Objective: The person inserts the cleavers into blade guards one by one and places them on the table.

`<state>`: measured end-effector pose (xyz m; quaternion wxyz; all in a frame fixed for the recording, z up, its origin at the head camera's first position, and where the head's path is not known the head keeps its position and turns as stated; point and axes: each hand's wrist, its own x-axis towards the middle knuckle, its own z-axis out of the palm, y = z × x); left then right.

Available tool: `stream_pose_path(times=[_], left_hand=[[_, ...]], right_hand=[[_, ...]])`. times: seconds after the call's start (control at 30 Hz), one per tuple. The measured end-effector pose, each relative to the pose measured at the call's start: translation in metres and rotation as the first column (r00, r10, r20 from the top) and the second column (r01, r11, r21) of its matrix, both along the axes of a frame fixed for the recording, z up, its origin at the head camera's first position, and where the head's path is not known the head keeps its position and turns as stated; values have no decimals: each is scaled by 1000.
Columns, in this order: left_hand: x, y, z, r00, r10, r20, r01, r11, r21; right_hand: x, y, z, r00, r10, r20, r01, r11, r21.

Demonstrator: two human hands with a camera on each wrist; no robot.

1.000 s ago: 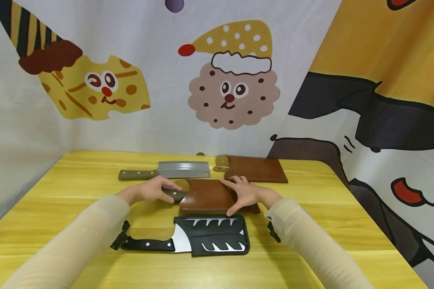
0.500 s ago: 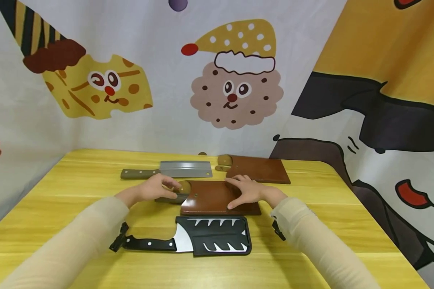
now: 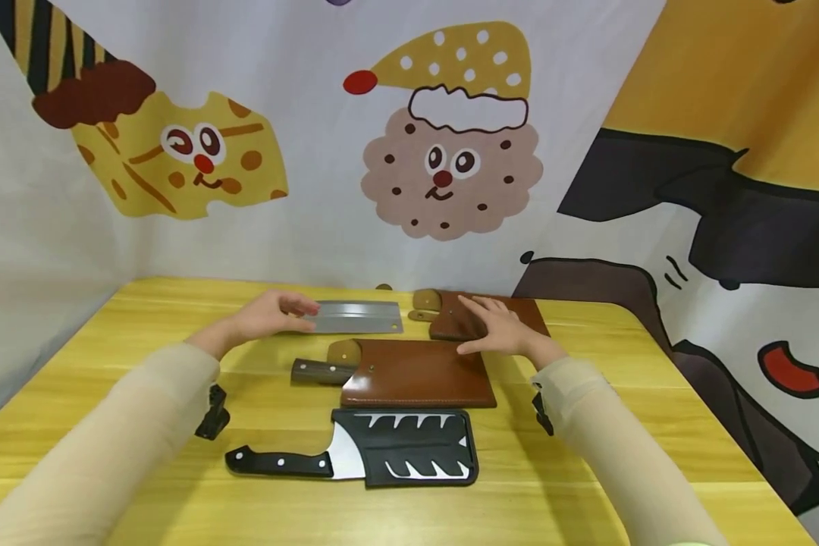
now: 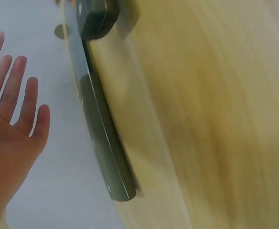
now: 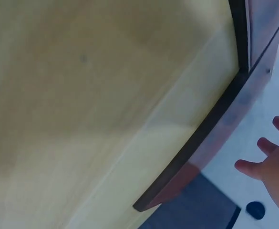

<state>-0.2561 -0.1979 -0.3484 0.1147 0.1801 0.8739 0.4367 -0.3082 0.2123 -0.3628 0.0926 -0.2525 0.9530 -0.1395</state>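
- Head view: there's the middle sheath [image 3: 416, 371], glossy brown, dark riveted handle [image 3: 322, 371] poking from its left end beneath a tan flap [image 3: 344, 351].
- Behind it to the left lies the bare cleaver [image 3: 358, 316], a flat grey blade with a small hole at one corner; its handle is hidden by the left grip [image 3: 273, 315], fingers loosely bent, pinching nothing.
- Behind it to the right, the far sheath [image 3: 450, 322], brown as well, partly covered by the right grip [image 3: 508, 330], fingers spread wide above it.
- In front of it, a black-handled knife [image 3: 278, 462] sits in a black guard [image 3: 416, 447] with white slashes.
- Beneath them all, a yellow wood-grain surface [image 3: 409, 523]; beyond the middle sheath, pale cloth [image 3: 314, 189] with a cartoon cheese [image 3: 198, 167] and a hatted biscuit [image 3: 450, 182].
- Left wrist view, rather blurred: the cleaver's greenish handle lies along the wood, the left grip's fingers fanned and clear of it.
- Right wrist view: dark-edged brown leather, the right grip apart from it, fingers splayed against the cloth.
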Motion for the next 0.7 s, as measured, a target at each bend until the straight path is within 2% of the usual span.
stream_pose_path(times=[0.27, 0.4, 0.6, 0.7], left_hand=[[-10, -16, -4, 998, 54, 19, -53, 997, -48], [-12, -24, -11, 998, 59, 24, -57, 996, -75], [-13, -36, -23, 997, 80, 15, -77, 988, -134], [-13, -41, -28, 996, 88, 11, -85, 982, -168]], right_hand=[[-21, 19, -3, 997, -69, 29, 68, 997, 42], [-28, 25, -7, 993, -92, 78, 87, 994, 65], [-37, 30, -13, 988, -86, 130, 74, 992, 98], [-41, 31, -15, 979, -89, 182, 69, 991, 114]])
